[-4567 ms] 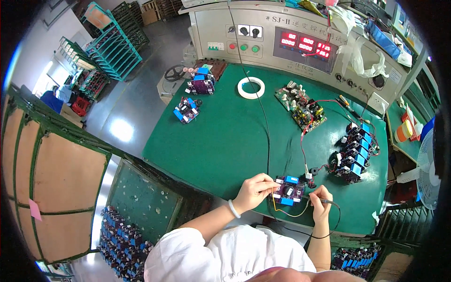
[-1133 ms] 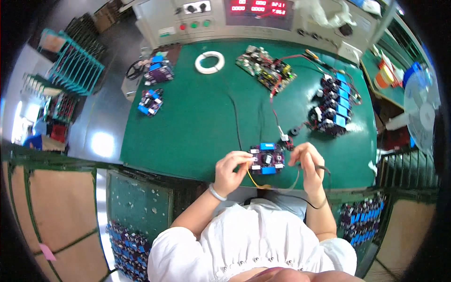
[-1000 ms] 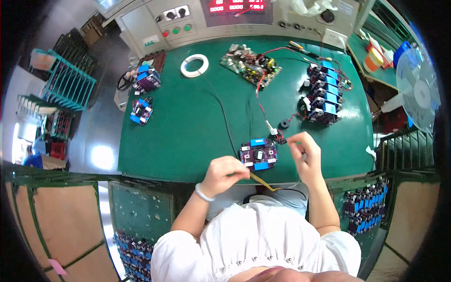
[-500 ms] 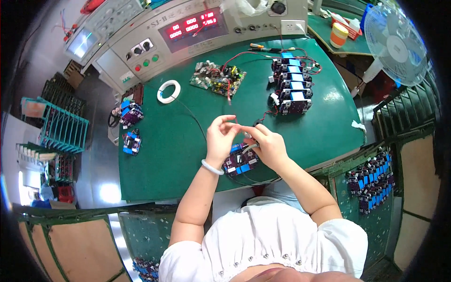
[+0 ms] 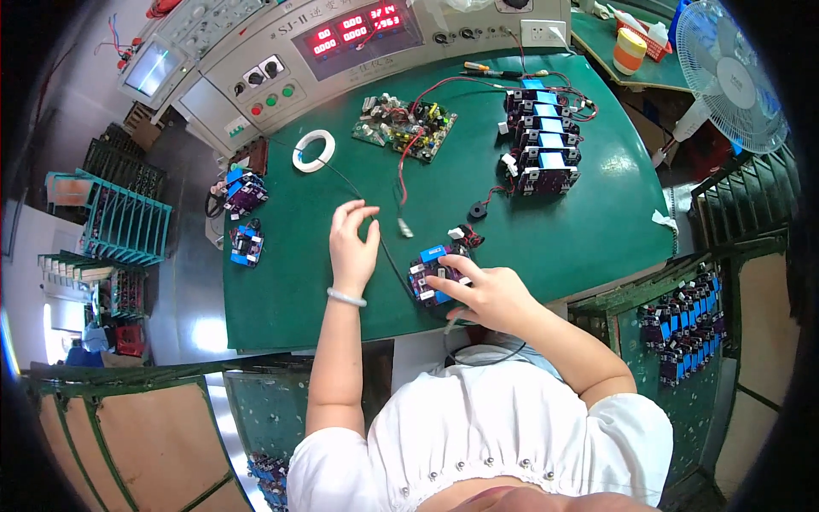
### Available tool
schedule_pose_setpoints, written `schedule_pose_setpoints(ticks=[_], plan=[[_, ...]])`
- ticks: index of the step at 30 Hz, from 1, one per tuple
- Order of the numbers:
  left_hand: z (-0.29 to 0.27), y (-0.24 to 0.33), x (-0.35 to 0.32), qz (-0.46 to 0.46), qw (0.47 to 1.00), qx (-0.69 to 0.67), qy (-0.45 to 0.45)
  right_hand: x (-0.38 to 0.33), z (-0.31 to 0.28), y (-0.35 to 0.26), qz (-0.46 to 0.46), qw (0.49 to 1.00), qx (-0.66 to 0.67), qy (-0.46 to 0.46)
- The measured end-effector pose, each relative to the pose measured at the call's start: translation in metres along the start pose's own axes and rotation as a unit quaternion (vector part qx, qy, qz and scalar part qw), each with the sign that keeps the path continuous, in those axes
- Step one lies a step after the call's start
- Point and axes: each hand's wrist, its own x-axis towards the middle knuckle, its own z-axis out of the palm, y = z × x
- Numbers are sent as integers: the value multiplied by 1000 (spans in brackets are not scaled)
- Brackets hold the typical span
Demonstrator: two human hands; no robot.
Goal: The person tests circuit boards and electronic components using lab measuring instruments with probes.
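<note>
A small purple circuit board [image 5: 424,278] with blue-topped parts lies near the bench's front edge. My right hand [image 5: 496,297] reaches onto it, thumb and forefinger gripping its top parts; its other fingers are partly hidden. A grey cable [image 5: 449,334] loops below that hand. My left hand [image 5: 351,247] is open and holds nothing, its bent fingers beside a thin dark cable [image 5: 388,253]. Between the hands and the larger board, a red lead ends in a pale connector [image 5: 404,228]. A round black buzzer [image 5: 478,210] on red-and-black wires lies beyond the purple board.
A larger populated board [image 5: 405,126] sits at mid-bench, beside a white ring-shaped coil [image 5: 314,151]. Several blue-topped boards [image 5: 546,141] stand in a row at right. Two more boards [image 5: 246,192] lie at the left edge. A test panel [image 5: 358,36] backs the bench; a fan [image 5: 729,77] stands right.
My hands were together at a wire and have parted. The left moved left and opened; the right came down onto the purple board. The red lead's connector and the buzzer now lie loose.
</note>
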Motion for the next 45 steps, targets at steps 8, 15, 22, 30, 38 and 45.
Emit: schedule_pose_setpoints(ticks=[8,15,22,30,38,45], plan=[[-7,17,-30,-66,981,-172,-54,-10,23,26,-25,996,-79,26],[-39,-18,-35,-97,986,-131,11,-40,-72,20,178,963,-170,110],[-74,-76,-21,-150,972,20,178,-56,-110,73,243,936,-252,47],[-125,-201,-25,-255,928,234,135,-19,-94,97,207,960,-178,67],[-145,-228,-11,-275,949,157,-14,-21,-74,104,202,943,-213,156],[-143,-106,-8,-138,975,167,-45,-32,-76,82,205,945,-194,164]])
